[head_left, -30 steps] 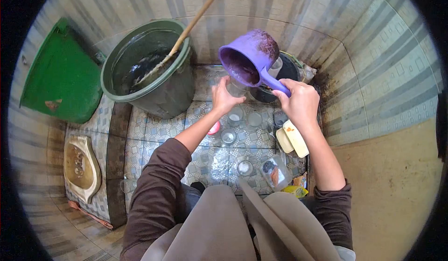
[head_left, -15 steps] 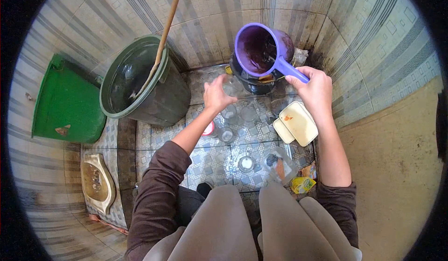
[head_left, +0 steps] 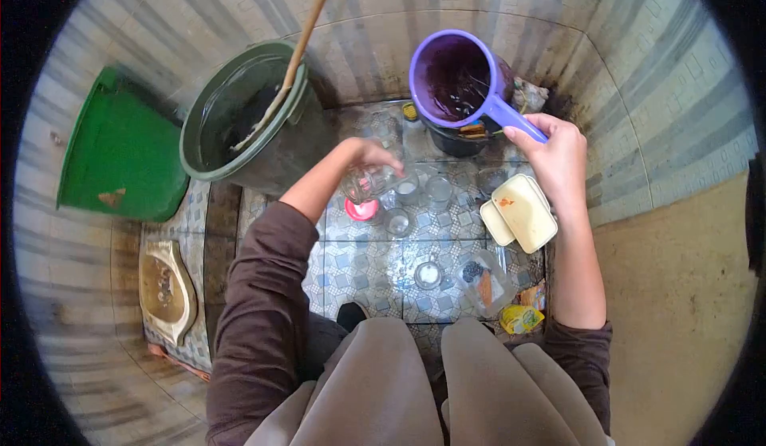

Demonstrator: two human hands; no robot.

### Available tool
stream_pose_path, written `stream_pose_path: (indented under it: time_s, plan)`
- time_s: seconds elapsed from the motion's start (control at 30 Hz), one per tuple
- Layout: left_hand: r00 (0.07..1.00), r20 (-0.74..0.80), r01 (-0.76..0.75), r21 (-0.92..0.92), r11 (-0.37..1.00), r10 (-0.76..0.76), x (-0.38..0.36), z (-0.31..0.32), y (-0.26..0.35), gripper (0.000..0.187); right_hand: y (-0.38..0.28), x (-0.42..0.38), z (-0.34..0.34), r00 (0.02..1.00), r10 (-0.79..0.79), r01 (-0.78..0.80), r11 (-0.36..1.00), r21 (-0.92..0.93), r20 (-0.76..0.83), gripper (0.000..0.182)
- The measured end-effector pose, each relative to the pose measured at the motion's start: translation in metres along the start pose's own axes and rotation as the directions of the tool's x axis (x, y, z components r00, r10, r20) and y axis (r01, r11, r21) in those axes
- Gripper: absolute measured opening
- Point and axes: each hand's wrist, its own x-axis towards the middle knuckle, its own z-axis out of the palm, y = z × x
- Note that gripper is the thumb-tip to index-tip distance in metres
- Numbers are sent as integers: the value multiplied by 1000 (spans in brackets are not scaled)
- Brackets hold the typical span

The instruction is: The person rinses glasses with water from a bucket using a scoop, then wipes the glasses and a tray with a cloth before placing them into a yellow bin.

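Note:
My right hand (head_left: pixel 554 155) is closed around the handle of a purple water dipper (head_left: pixel 453 79), which holds some water and tilts toward me. It is above a dark bucket (head_left: pixel 459 143) by the back wall. My left hand (head_left: pixel 371 155) grips a clear glass (head_left: pixel 364 186), turned sideways with its mouth pointing down and left; the fingers are partly blurred. Below it on the wet tiles lies a red-rimmed lid or container (head_left: pixel 361 210). Several clear glasses stand close by, among them one glass (head_left: pixel 398 222) and another nearer my knees (head_left: pixel 428 274).
Two cream food boxes (head_left: pixel 527 213) lie at the right. Nearer me are a clear tub (head_left: pixel 484 282) with a dark scrubber and a yellow packet (head_left: pixel 521 319). A large grey-green bin (head_left: pixel 263 139) with a wooden stick (head_left: pixel 307 39) and a green bin (head_left: pixel 120 151) stand left.
My left hand has moved left and down with the glass, tipping it over. The dipper stays in my right hand, nearly unmoved. The view has shifted slightly.

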Motion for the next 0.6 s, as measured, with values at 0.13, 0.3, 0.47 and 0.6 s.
stream_pose_path:
  time_s: [0.13, 0.3, 0.47, 0.6]
  plan:
    - [929, -263, -327, -251, 911, 261, -24, 18, -50, 67, -1, -2, 12, 997, -19, 11, 995, 96, 81, 24]
    - [752, -620, -597, -495, 631, 225, -86, 64, -103, 60, -22, -9, 31, 960, 15, -108, 940, 322, 279, 25]
    - [654, -756, -719, -613, 329, 22, -130, 103, -148, 60, -48, -11, 60, 908, -9, -146, 930, 337, 419, 24]
    - [472, -874, -842, -486, 234, -117, -152, 131, -177, 60, -68, -12, 94, 857, -95, -120, 919, 375, 507, 24]
